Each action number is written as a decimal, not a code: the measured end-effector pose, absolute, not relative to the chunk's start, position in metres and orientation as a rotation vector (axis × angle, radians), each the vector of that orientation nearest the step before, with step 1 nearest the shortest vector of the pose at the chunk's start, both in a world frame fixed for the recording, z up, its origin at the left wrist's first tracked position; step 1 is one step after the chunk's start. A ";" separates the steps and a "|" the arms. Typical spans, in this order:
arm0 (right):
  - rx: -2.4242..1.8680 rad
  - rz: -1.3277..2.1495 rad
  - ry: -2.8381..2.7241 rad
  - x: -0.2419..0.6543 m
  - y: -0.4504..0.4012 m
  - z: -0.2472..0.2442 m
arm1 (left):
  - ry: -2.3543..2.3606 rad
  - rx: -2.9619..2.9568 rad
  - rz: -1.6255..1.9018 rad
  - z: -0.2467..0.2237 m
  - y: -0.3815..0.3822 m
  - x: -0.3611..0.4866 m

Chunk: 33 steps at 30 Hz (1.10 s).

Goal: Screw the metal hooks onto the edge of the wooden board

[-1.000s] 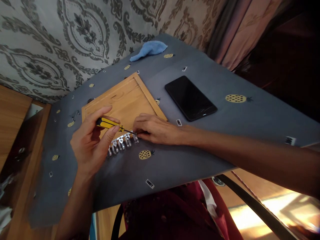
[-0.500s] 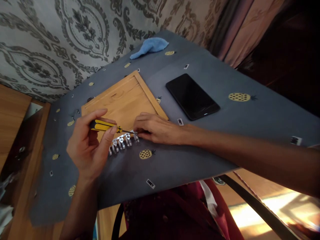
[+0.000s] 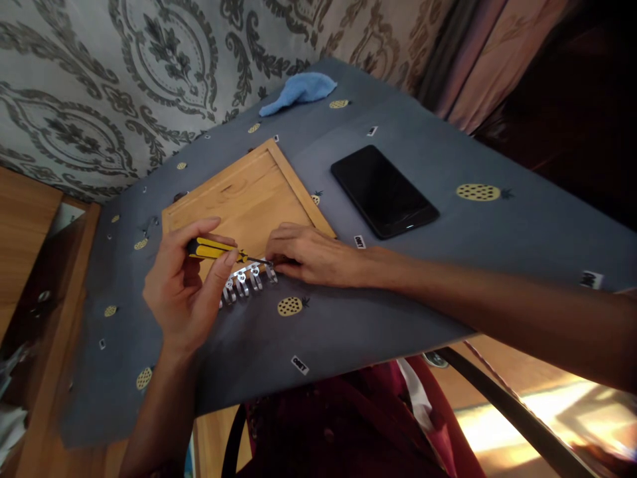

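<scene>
My left hand is closed around the yellow-and-black handle of a screwdriver. The shaft points right, and its tip is at the right end of a shiny metal hook rail. Several curved hooks hang from that rail, which lies along the near edge of a framed wooden board. From the right, my right hand rests on the board's near corner, its fingers pinched together beside the screwdriver tip. Whatever is between those fingertips is hidden.
A black phone lies right of the board on the grey, pineapple-patterned tablecloth. At the back is a crumpled blue cloth, near the patterned wall. Small metal pieces lie left of the board.
My left hand and the screwdriver have shifted slightly to the right, toward the rail's end. My right hand stays in place.
</scene>
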State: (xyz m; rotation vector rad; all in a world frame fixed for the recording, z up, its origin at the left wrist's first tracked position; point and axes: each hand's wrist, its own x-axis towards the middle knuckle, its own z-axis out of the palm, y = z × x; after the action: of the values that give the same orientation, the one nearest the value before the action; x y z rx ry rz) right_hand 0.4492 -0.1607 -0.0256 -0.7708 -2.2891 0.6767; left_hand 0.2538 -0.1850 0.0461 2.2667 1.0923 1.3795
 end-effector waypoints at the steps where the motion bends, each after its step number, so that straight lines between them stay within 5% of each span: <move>1: -0.770 0.674 -2.289 0.449 -0.161 -0.025 | 1.090 2.267 1.382 0.046 -0.185 0.254; 14: -0.772 0.694 -2.282 0.450 -0.161 -0.025 | 1.123 2.293 1.300 0.048 -0.187 0.252; 33: -0.781 0.702 -2.281 0.449 -0.161 -0.025 | 0.835 1.427 1.467 0.047 -0.173 0.305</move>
State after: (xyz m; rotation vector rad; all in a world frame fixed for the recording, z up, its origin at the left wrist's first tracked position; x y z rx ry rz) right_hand 0.4490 -0.1608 -0.0251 -0.7806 -2.2814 0.7021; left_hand 0.3045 -0.1733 0.0475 1.4266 0.8350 1.4667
